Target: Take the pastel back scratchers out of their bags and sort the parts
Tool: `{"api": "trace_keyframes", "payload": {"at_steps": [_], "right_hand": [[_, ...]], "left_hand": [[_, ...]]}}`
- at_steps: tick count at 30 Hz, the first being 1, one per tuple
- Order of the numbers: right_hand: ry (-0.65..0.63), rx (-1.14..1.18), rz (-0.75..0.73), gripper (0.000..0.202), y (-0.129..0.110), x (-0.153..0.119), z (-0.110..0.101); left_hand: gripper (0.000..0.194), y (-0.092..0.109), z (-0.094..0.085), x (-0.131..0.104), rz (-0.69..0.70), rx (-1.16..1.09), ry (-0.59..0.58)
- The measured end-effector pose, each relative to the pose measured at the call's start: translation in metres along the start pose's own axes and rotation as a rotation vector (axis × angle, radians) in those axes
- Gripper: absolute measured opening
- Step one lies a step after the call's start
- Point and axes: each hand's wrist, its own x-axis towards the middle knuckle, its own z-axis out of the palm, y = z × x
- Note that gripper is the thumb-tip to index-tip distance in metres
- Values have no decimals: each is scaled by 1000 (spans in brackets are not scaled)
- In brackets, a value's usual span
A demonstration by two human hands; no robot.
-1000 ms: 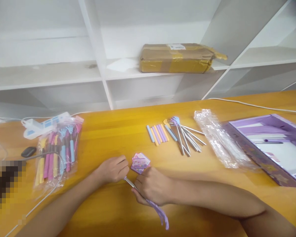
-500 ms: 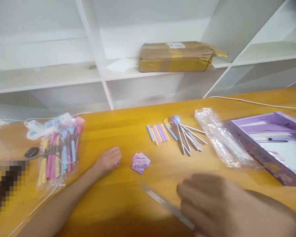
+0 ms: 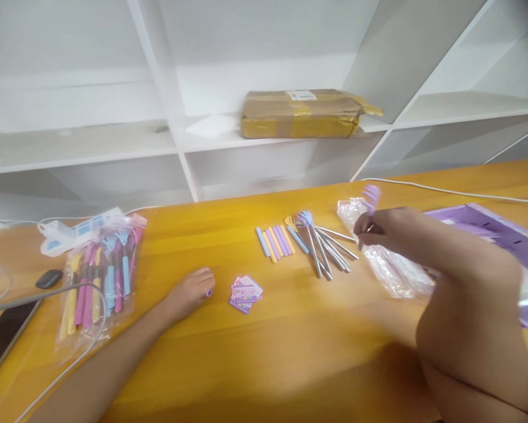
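My right hand (image 3: 378, 229) is raised over the clear plastic wrappers (image 3: 387, 264) and grips a purple back scratcher (image 3: 371, 197), its claw head sticking up above my fingers. My left hand (image 3: 188, 291) rests on the wooden table (image 3: 290, 352), fingers closed around a small purple cap (image 3: 209, 292). A stack of small pink cards (image 3: 244, 292) lies just right of it. Farther back lie several pastel handle sleeves (image 3: 275, 242) and a bunch of metal scratcher rods (image 3: 323, 244).
A bag of coloured back scratchers (image 3: 100, 276) lies at the left, with a white power strip (image 3: 76, 229), cables, a dark phone (image 3: 3, 332) and a black mouse (image 3: 49, 278). A purple box (image 3: 501, 226) sits at right. A taped cardboard parcel (image 3: 301, 113) rests on the white shelf.
My right hand lifted the purple scratcher from the near table edge and carried it up and right, over the plastic wrappers. My left hand pulled away with the cap and stayed put.
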Motion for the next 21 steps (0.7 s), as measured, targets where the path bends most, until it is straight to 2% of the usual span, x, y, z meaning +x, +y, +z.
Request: {"api": "trace_keyframes", "payload": {"at_steps": [3,8,15,21], "right_hand": [[-216,-74,76,13,-4,29,14],[-465,-123,233,14,-15,65,37],[-543,-184,196,19,-5,82,68],[-585,-165,202,25,-3,90,80]], "left_hand": [[34,1,1,-1,-4,-9,-24],[33,-1,1,-3,-12,-18,-53],[35,1,-2,1,11,-7,-28],[34,3,-4,1,-1,-10,-40]]}}
